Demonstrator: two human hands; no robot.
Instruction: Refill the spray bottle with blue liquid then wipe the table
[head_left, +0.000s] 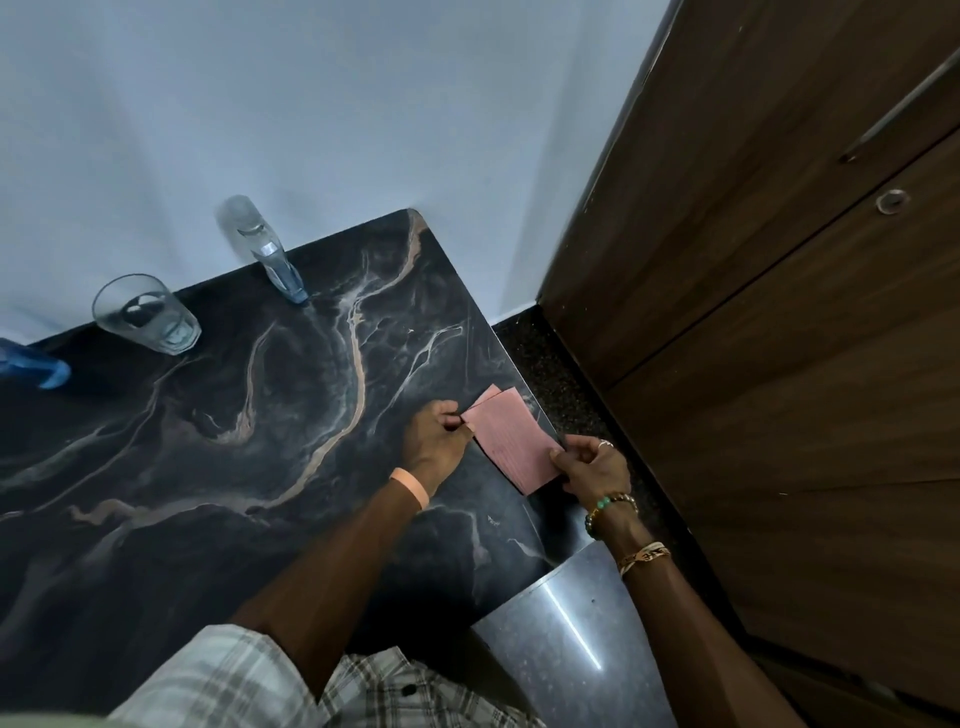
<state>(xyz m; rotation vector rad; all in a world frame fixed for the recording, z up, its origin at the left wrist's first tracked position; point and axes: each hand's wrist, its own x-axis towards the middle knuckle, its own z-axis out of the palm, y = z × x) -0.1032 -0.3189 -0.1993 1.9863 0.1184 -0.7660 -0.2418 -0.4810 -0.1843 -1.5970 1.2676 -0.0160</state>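
- Pink folded cloth (511, 441): at the right edge of the dark marbled bench (234, 441), its opposite ends pinched by the left hand (434, 434) and right hand (592, 465).
- Clear spray bottle holding blue liquid (270, 254): upright at the bench's back edge, apparently capped.
- Clear glass tumbler (148, 314): near its left.

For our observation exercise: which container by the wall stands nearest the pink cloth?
The tall bottle holding blue liquid, right of the glass; the others stand farther left.

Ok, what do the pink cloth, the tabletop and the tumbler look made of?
The pink cloth looks like thin matte fabric, maybe microfibre or nonwoven: it folds flat in layers. The tabletop shows dark marble veining with a soft sheen; stone or laminate, I cannot tell. The tumbler is clear and see-through, probably glass.
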